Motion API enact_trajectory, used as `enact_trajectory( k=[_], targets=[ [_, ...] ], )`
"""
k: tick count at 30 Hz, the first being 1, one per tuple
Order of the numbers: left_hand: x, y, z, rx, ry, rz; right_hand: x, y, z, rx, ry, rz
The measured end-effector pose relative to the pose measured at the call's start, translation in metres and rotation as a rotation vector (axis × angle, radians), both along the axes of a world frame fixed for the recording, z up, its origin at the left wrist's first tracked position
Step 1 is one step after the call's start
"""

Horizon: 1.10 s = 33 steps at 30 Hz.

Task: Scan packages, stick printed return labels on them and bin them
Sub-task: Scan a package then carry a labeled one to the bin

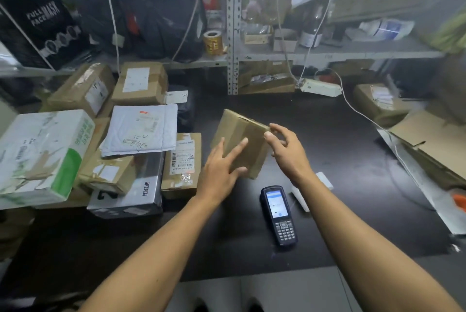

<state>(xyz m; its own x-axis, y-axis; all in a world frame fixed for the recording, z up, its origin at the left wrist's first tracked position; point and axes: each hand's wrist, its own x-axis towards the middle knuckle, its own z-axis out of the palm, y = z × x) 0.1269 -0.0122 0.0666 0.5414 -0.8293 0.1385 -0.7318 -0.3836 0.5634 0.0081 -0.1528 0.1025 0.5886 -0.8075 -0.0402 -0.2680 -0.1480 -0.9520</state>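
The box sits tilted at the middle of the dark tabletop, one corner raised toward the shelves, and the faces I can see carry only tape, no label. My judgement is that I am turning it to find the barcode, so the job here is to roll it slowly, keep both sides supported, and stop once the printed face looks up at me, then reach for the scanner lying just near my side of the box, screen lit. My left hand lies flat on the near face, fingers straight and spread, pressing rather than gripping. My right hand is at the box's right edge, thumb and fingers loosely bent and touching or almost touching the corner; I cannot tell whether they pinch it. Both forearms reach forward from the bottom of the view. A pile of parcels waits to the left.
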Motion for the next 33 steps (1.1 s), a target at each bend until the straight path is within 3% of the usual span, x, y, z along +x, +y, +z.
enact_trajectory(
  k=[3,11,14,17,21,25,33],
  targets=[
    [-0.003,-0.004,-0.008,-0.177,0.219,0.108,0.000,0.003,-0.003,0.044,0.015,0.137],
    [-0.013,-0.007,-0.014,-0.347,0.482,0.242,0.001,0.015,-0.021,0.103,0.161,0.260],
    [-0.009,-0.003,-0.015,-0.263,0.529,0.204,0.001,0.013,-0.025,-0.004,0.296,0.330],
    [-0.004,0.002,-0.011,-0.109,0.420,0.133,0.000,0.011,-0.030,-0.122,0.396,0.301],
    [0.012,0.002,-0.003,-0.115,0.341,0.174,0.002,0.015,-0.033,-0.323,0.450,0.369],
    [0.025,0.007,-0.007,-0.094,0.479,0.121,0.003,0.019,-0.049,-0.515,0.548,0.452],
    [0.016,0.027,-0.042,-0.037,0.693,0.179,-0.011,0.040,-0.072,-0.550,0.563,0.530]
  ],
)
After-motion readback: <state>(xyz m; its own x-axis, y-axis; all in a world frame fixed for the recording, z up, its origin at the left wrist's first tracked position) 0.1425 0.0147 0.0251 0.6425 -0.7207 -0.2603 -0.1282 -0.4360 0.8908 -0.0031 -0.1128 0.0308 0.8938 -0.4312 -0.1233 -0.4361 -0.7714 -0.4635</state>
